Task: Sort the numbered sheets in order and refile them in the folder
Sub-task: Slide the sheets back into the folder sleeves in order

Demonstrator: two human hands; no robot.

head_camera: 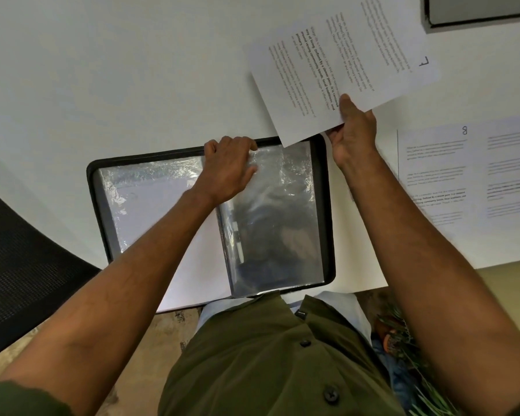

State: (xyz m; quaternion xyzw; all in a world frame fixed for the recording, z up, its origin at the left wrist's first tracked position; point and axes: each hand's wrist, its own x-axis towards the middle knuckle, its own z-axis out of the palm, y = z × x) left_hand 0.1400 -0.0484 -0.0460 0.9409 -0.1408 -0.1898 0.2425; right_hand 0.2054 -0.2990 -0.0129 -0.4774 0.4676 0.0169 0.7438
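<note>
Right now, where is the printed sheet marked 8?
In the head view, the white printed sheet marked 8 lies flat on the white table at the far right, beside the right hand and right of the black folder.

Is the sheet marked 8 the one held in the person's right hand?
No, the sheet marked 8 lies on the table; the right hand holds another sheet.
</note>
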